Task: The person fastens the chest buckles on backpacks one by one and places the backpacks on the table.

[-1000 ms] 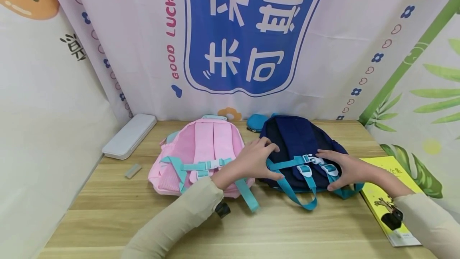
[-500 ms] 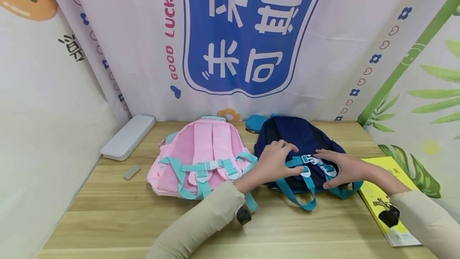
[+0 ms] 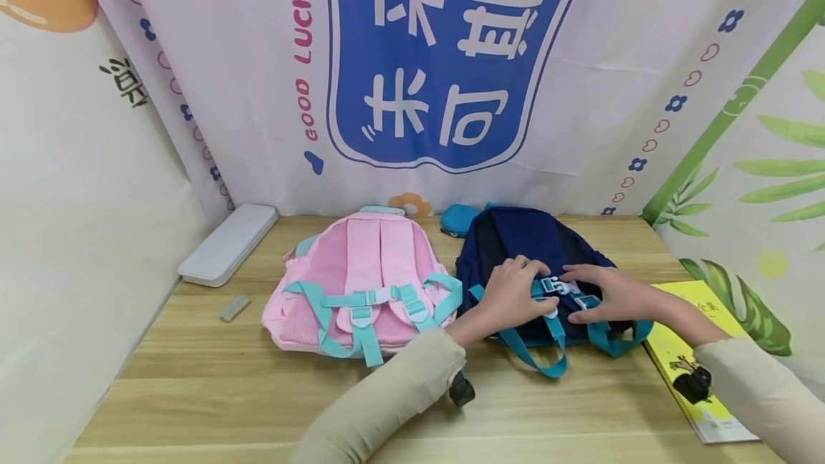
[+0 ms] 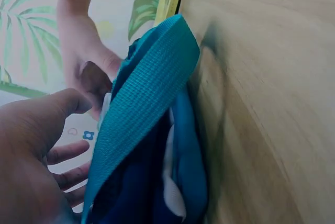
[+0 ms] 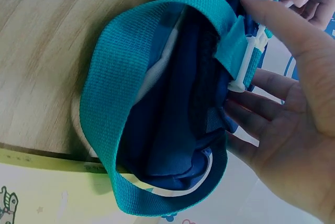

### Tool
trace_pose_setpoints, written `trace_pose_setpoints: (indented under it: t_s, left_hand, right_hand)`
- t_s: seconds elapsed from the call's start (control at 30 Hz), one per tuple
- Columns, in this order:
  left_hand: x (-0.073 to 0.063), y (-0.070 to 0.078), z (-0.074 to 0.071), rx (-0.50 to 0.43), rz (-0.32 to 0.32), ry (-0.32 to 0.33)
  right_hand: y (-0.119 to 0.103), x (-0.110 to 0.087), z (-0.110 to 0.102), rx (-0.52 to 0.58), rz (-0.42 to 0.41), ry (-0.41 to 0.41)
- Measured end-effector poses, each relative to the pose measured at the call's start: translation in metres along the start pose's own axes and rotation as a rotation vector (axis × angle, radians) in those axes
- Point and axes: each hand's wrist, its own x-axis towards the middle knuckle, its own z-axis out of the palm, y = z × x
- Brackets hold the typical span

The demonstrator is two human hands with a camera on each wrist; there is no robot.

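Observation:
A navy backpack (image 3: 525,235) lies on the table with its teal straps facing up. Across its lower half runs a teal chest strap with a white side-release buckle (image 3: 559,286). My left hand (image 3: 512,296) is over the bag just left of the buckle, thumb and fingers apart. From the other side my right hand (image 3: 615,296) comes in, its fingertips right at the buckle's right end. In the right wrist view, that hand's thumb (image 5: 282,17) is stretched out above the strap adjusters. A teal strap loop (image 4: 144,98) hides part of the bag in the left wrist view.
A pink backpack (image 3: 335,249) with mint straps lies to the left. Beyond it are a white case (image 3: 228,245) and a small eraser-like block (image 3: 235,308). A round blue pouch (image 3: 459,220) sits behind the navy bag. At right lies a yellow book (image 3: 696,349).
My left hand has moved right, from the gap between the two backpacks to beside the white buckle. My right hand has shifted slightly left, narrowing the space between the hands.

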Motion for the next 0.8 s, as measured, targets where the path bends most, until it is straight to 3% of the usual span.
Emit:
trace_pose_setpoints:
  t_s: [0.43, 0.6, 0.8]
  left_hand:
    - [0.012, 0.001, 0.016, 0.035, -0.101, -0.032]
    - [0.012, 0.000, 0.019, 0.062, -0.104, -0.034]
    - [0.011, -0.002, 0.019, 0.030, -0.096, -0.022]
  right_hand:
    - [0.000, 0.008, 0.005, -0.044, 0.003, 0.070]
    - [0.003, 0.009, 0.008, -0.054, 0.004, 0.098]
    - [0.002, 0.009, 0.010, -0.052, -0.014, 0.118]
